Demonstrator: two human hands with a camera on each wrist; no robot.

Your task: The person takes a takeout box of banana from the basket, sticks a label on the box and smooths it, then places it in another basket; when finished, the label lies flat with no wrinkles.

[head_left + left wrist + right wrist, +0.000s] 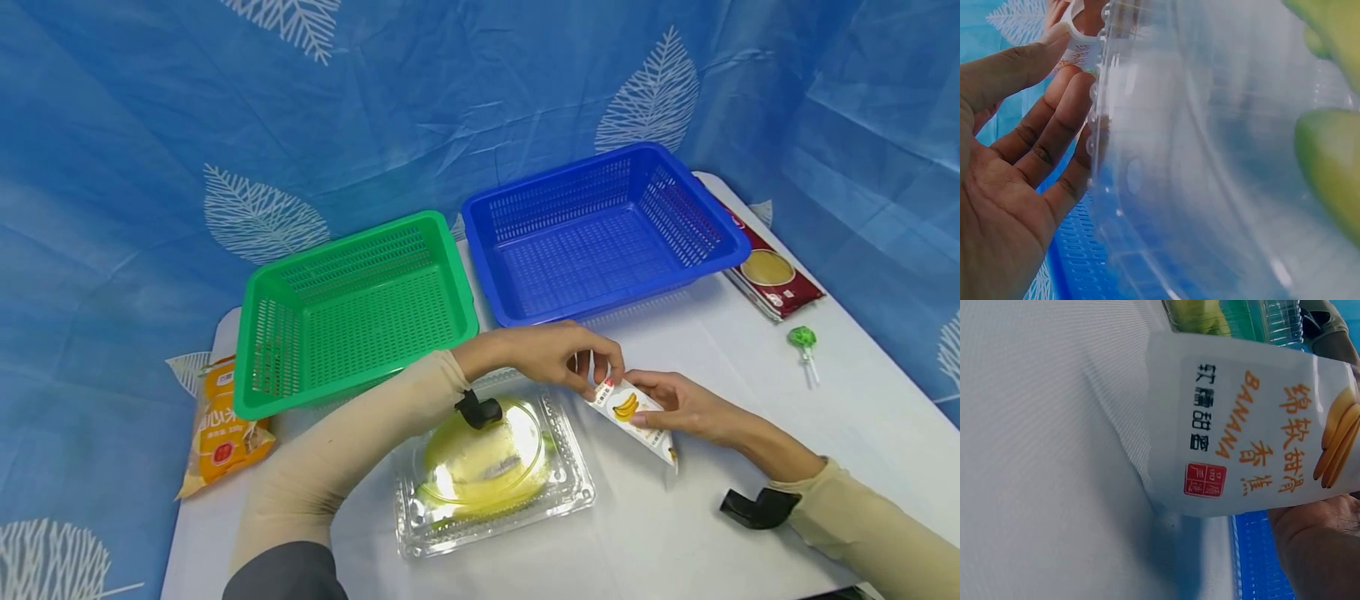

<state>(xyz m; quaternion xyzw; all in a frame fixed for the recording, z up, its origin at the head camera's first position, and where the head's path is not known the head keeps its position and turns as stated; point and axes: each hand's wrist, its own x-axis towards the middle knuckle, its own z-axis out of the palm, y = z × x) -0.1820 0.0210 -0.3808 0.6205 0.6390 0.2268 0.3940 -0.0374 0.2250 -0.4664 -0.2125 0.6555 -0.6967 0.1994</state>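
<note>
The left hand (562, 354) pinches the white banana packet (626, 407) from ten o'clock; the right hand (693, 408) grips it from three. The packet (bananas printed on front) is at six o'clock from the blue basket (600, 304), two from the clear box (517, 521).

Tabletop (637, 542): white, finely textured in the right wrist view, rounded at the 2 far corners.
Green basket (382, 317): stands upright at the far left, slightly turned.
Blue basket (577, 250): stands upright at the far right, just beside the green basket.
Clear plastic box (487, 492): lies lid up in front of the 2 baskets, left of the middle.
Orange bag (228, 425): lies along the left edge, partly hidden by the green basket.
Dark red packet (780, 287): lies flat along the right edge, partly behind the blue basket.
Green lollipop (802, 337): lies near the packet, stick toward the near side.
</note>
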